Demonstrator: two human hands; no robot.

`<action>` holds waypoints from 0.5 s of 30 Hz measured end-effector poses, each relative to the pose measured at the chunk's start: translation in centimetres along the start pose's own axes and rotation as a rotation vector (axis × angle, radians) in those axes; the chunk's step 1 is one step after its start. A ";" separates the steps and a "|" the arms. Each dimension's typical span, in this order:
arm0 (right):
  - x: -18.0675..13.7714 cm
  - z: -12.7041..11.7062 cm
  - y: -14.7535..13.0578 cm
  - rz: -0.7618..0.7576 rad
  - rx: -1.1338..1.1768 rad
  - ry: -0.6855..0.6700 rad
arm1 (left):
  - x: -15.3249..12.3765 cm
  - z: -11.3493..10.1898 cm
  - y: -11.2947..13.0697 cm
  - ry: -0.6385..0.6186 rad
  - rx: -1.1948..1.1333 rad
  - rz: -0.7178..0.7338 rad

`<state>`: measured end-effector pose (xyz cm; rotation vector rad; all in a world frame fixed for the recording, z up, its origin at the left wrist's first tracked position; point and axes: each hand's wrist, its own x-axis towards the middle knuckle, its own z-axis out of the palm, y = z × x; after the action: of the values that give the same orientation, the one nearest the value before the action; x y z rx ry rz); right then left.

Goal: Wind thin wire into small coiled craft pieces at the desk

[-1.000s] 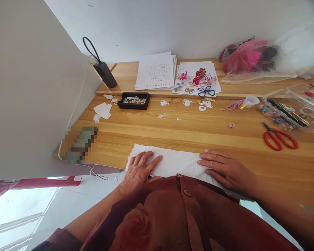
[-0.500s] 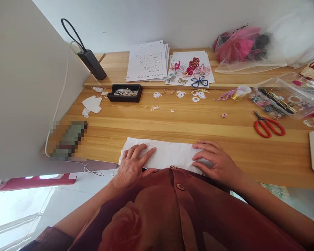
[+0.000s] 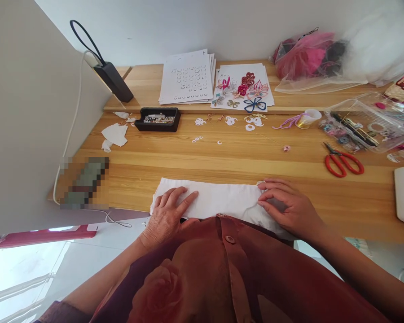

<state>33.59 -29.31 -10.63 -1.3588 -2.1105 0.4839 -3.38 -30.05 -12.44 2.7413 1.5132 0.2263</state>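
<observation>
wooden table (image 3: 144, 150) in front of us, and a soft white cloth (image 3: 222, 197) lying along its near edge, light and limp, best taken by its ends; left hand (image 3: 166, 215) pressing flat and open on it, right hand (image 3: 291, 208) curled at the right end, can't tell if it's pinching, red scissors (image 3: 342, 162) well off to the right

White cloth (image 3: 222, 195), matt, soft; wooden table (image 3: 202, 157), smooth, satin; plastic box (image 3: 366, 121), clear, glossy.
</observation>
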 end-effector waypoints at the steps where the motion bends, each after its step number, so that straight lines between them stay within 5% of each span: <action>1: -0.1 0.0 0.0 0.008 0.000 0.004 | 0.0 0.0 -0.1 -0.005 -0.011 -0.002; 8: -1.6 -3.8 -1.4 0.280 0.089 0.086 | 0.1 -0.4 -1.0 -0.003 -0.105 0.037; 12: -5.9 -7.7 0.3 0.580 0.336 -0.267 | 0.3 -0.6 -1.6 0.012 -0.137 0.066; 15: -13.4 -7.8 2.9 0.693 0.407 -0.553 | 0.3 -1.1 -2.2 -0.009 -0.144 0.064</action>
<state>44.86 -40.36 -10.03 -1.8150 -1.7017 1.6290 -5.23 -28.67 -11.46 2.6760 1.3509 0.3099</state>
